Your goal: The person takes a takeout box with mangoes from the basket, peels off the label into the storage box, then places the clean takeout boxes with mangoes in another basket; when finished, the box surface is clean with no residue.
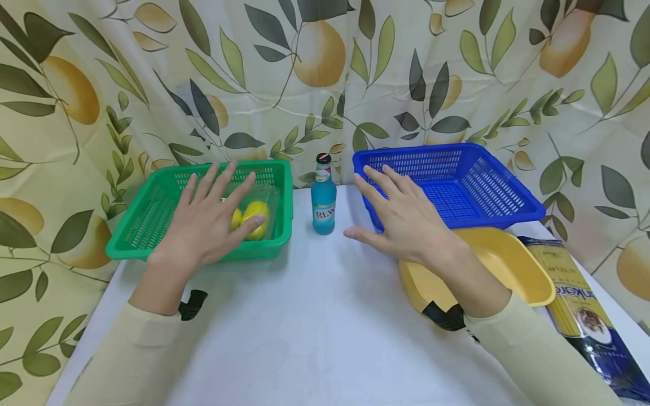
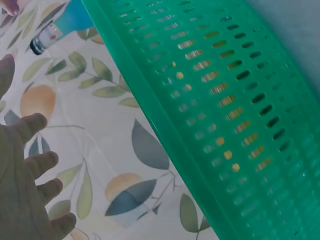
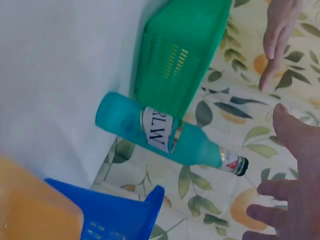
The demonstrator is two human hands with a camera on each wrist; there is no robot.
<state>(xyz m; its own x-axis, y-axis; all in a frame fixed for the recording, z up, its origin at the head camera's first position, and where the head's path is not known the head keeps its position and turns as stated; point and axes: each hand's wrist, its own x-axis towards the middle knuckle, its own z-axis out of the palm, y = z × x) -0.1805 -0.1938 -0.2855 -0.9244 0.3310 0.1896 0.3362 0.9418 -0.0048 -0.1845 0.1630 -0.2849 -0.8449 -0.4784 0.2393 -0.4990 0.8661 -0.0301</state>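
My left hand hovers with spread fingers over the green basket, holding nothing. Inside that basket, yellow fruits sit in a clear plastic pack, partly hidden by the hand. My right hand, fingers also spread, is in the air above the near left corner of the blue basket and the yellow tub. Between the two hands a turquoise bottle with a dark cap stands upright on the table. The right wrist view shows its label reading RLW.
A yellow and dark blue pasta pack lies at the right edge, beside the yellow tub. Behind the baskets hangs a curtain with a fruit and leaf print. A white cloth covers the table.
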